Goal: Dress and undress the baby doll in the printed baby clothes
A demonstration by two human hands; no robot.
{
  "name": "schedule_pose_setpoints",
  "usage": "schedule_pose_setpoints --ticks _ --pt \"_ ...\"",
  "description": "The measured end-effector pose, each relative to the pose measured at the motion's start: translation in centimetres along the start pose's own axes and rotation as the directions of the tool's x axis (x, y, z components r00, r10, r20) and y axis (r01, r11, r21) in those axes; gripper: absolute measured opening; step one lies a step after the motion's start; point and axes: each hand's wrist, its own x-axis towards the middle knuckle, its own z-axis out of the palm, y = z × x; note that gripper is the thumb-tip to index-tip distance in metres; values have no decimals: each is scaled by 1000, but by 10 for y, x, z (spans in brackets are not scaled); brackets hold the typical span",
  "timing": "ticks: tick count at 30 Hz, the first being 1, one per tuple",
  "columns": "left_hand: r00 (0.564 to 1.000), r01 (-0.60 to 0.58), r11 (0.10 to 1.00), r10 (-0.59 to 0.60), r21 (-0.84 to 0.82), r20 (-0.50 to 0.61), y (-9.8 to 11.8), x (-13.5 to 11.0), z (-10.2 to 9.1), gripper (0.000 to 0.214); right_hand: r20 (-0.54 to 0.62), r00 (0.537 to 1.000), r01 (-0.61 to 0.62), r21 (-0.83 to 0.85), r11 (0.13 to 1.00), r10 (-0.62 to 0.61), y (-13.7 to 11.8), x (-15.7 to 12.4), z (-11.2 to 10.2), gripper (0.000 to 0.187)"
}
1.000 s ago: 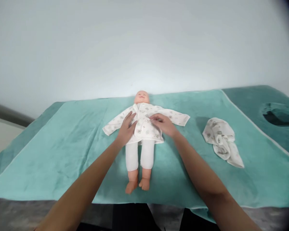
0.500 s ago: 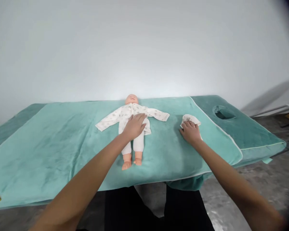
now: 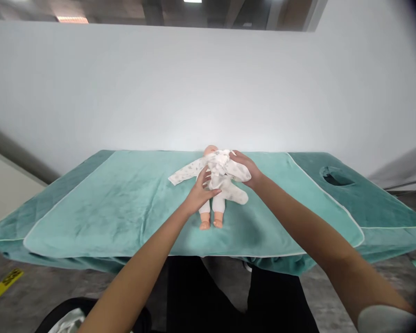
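Observation:
A baby doll (image 3: 211, 150) lies on its back on a light teal towel (image 3: 125, 208), dressed in a white printed jacket (image 3: 187, 169) and white leggings. My left hand (image 3: 201, 190) rests on the doll's belly, thumb and fingers pressed onto the jacket. My right hand (image 3: 244, 166) holds a crumpled white printed garment (image 3: 229, 178) over the doll's chest; part of it hangs down beside the doll's right hip.
The towel covers a darker teal massage bed (image 3: 374, 203) with a face hole (image 3: 334, 176) at the right end. A white wall stands just behind the bed. Grey floor with a yellow strip (image 3: 3, 286) shows below left.
My right hand picked up the crumpled garment from the towel on the right and carried it left onto the doll's chest. My left hand stayed on the doll's belly. The view pulled back.

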Motion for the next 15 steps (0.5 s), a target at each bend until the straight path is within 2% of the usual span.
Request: schedule_pose_setpoints --ticks 2,5,8,11,13,15 --pt "994 -21 1000 23 22 -105 11 -6 -5 82 41 998 44 70 997 -47 -3 3 14 39" --pt "978 23 999 -17 30 -207 15 -13 -16 51 -8 990 143 57 988 -143 -5 8 13 33" --pt "987 81 992 -94 -98 -131 12 -15 -29 47 -61 985 161 -3 987 -161 -11 9 0 31" --pt "992 79 960 -102 -270 -72 4 -10 -32 51 -62 986 154 6 988 -153 -25 -1 -4 29" --pt "990 97 944 -123 -314 -63 1 -5 -23 51 -30 986 167 46 985 -166 -35 -10 1 28" --pt "991 130 940 -133 -315 12 3 -2 -4 50 19 987 160 73 984 -161 -42 -17 5 26"
